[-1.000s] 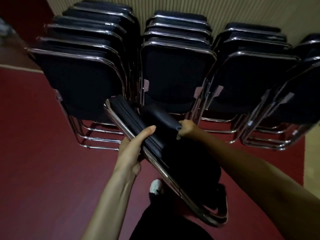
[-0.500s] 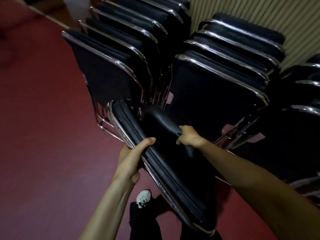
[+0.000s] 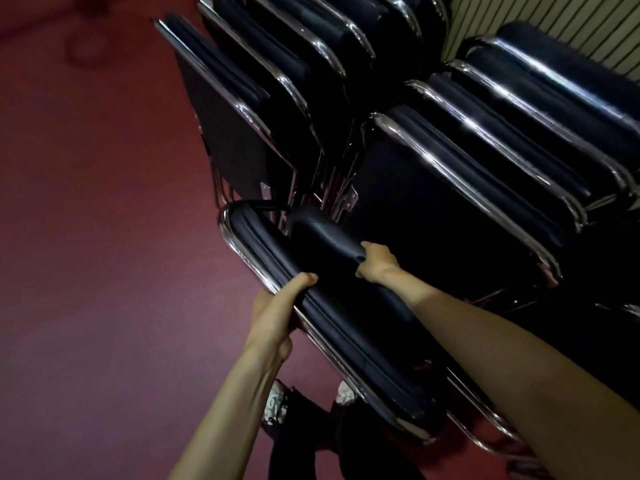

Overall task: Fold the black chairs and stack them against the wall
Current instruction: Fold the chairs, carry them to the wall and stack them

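both hands grip folded chair (image 3: 346, 327): left hand (image 3: 277, 317) on frame, right hand (image 3: 377, 263) on seat edge; stack (image 3: 450, 188) upper right, long axis diagonal.

Black chairs (image 3: 433, 202) with shiny chrome frames, a dark red floor (image 3: 104, 237), a beige ribbed wall (image 3: 554, 19).

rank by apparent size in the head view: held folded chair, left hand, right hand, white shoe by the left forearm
1. folded chair, by far.
2. left hand.
3. right hand and white shoe: look alike; the hand's fingers are hidden round the seat and the shoe is partly covered, so unranked.
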Available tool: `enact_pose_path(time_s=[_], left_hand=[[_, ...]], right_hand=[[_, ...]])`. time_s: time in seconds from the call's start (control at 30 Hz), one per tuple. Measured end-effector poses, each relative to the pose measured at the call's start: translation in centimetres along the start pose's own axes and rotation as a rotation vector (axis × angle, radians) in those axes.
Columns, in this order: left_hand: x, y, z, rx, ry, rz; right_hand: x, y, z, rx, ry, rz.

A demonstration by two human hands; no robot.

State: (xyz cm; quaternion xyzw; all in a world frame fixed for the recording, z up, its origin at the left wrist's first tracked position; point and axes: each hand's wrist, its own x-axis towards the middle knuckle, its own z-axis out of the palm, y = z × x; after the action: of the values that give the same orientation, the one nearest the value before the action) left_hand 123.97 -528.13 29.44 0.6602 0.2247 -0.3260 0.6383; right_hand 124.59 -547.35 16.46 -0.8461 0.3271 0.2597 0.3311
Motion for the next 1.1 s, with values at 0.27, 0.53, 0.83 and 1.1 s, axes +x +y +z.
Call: enact_pose_path(time_s=[0.27, 0.53, 0.83, 1.1], left_hand=[[2.4, 1.5, 0.3, 0.069, 0.073, -0.016], [3.4, 2.0, 3.7, 0.046, 0.070, 0.014], [4.4, 2.1, 5.9, 0.100, 0.074, 0.026], [4.0, 0.7, 6.1, 0.088, 0.001, -0.010]], right_hand=[[-4.8, 3.1, -1.2, 0.054, -0.085, -0.361], [-16.0, 4.7, -3.5, 0.673, -0.258, -0.282], [-17.1, 4.9, -3.4, 0.184, 0.153, -0.349], [-18.1, 6.5, -1.9, 0.212, 0.378, -0.324]])
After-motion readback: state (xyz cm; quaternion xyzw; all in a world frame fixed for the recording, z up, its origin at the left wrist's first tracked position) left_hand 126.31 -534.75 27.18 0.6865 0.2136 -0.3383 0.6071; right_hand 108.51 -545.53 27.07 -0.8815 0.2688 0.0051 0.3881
